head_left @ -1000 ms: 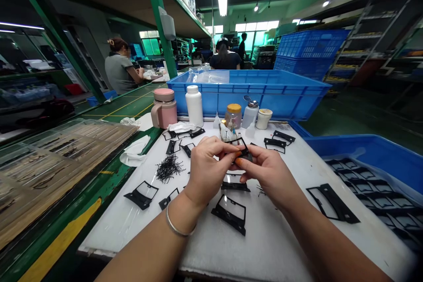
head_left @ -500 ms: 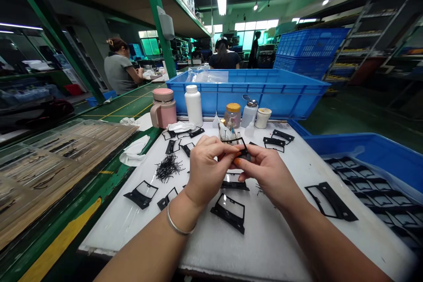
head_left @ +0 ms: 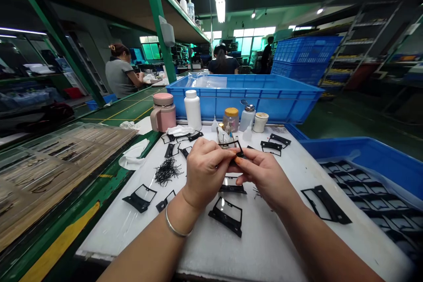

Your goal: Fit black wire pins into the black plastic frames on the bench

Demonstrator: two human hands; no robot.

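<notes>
Both my hands meet over the middle of the white work surface, closed on one black plastic frame (head_left: 240,150). My left hand (head_left: 206,169) pinches its near left side, and my right hand (head_left: 259,168) grips the right side with thumb and fingers. The fingers cover much of the frame, and whether a smaller piece is between them cannot be seen. Below the hands lie similar black frames with clear windows, one of them close by (head_left: 228,216). Left of my left hand sits a heap of short black strips (head_left: 167,171).
Along the back stand a pink mug (head_left: 164,113), a white bottle (head_left: 192,110), a yellow-lidded jar (head_left: 231,119) and a large blue crate (head_left: 244,97). At right, a blue bin (head_left: 330,144) holds rows of black frames. A compartment tray (head_left: 59,163) lies left. Co-workers sit beyond.
The camera view has shifted slightly, so the scene sits a little lower. Both hands keep hold of the black frame, with only a small shift of the fingers.
</notes>
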